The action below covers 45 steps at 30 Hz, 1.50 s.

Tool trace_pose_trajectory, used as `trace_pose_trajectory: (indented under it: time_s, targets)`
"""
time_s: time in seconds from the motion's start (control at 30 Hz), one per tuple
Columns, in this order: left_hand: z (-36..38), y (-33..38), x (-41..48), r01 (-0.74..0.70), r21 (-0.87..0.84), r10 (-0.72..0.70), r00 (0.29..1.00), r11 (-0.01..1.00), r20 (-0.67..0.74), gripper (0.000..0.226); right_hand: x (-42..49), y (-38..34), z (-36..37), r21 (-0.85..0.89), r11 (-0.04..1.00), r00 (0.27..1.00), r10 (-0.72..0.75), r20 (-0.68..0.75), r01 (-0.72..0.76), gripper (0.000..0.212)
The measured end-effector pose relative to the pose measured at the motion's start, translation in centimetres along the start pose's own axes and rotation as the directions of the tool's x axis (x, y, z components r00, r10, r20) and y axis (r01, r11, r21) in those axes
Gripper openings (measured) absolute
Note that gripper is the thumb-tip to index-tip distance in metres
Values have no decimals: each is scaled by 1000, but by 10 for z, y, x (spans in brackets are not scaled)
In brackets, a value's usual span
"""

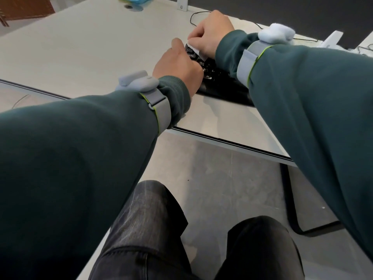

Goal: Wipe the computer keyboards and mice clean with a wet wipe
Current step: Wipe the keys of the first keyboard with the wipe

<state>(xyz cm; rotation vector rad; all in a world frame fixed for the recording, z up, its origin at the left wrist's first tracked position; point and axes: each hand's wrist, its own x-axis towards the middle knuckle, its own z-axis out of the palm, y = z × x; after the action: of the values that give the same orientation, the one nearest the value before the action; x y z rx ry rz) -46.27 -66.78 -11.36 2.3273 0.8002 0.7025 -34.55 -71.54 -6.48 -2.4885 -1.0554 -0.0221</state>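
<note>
Dark green sleeves [80, 148] with ribbed cuffs [177, 91]; on each wrist a grey strap [161, 110] with lime edge and a pale device [139, 81], perhaps a sensor. The trousers [145, 229] are faded black.

Black plastic keyboard [218, 77], keys matt. The wipe [198, 52]: thin white sheet, cloth or paper not distinguishable. The desk [90, 47]: pale, smooth, matt top. Both sleeves [80, 148]: dark green knit cloth, ribbed cuffs. The bands [161, 108]: grey woven fabric. The trousers [145, 229]: dark faded denim. The floor [222, 168]: grey, smooth, faintly glossy.
</note>
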Motion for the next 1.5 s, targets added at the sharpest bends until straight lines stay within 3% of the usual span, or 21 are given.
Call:
trace_pose_trajectory:
  time_s: [0.13, 0.27, 0.43, 0.57, 0.73, 0.9, 1.13, 1.33, 1.5]
  targets:
    - [2, -1, -1, 3, -25, -3, 1000, 1000, -5, 30, -4, 2, 4, 50, 996, 997, -70, -14, 71, 25]
    - [0, 0, -1, 8, -23, -8, 1000, 1000, -19, 32, -7, 6, -2, -38, 989, 990, -143, 5, 144, 22]
    - [2, 2, -2, -5, -7, 5, 1000, 1000, -13, 27, -8, 17, -11, -142, 989, 997, -42, -62, 33, 21]
    - [1, 0, -1, -2, 3, 2, 1000, 1000, -9, 33, -8, 3, -3, -213, 964, 987, -163, 4, 160, 25]
    - [1, 0, -1, -20, -2, 20, 1000, 1000, 9, 27, -14, 14, -12, -301, 953, 998, -33, -50, 17, 22]
    - [2, 0, -2, -23, 12, 23, 1000, 1000, 6, 32, -18, 0, 0, -287, 956, 996, -79, -36, 65, 29]
    - [2, 2, -3, -26, 13, 26, 1000, 1000, 8, 32, -25, 24, -20, -496, 865, 994, 31, -105, -79, 24]
    - [1, 1, -2, -23, 8, 22, 1000, 1000, 22, 34, -29, -5, -2, -315, 940, 988, -151, -40, 131, 35]
    - [-4, 4, -4, 50, -8, -50, 999, 999, 8, 38, -28, 0, -8, -223, 973, 993, -83, -83, 63, 28]
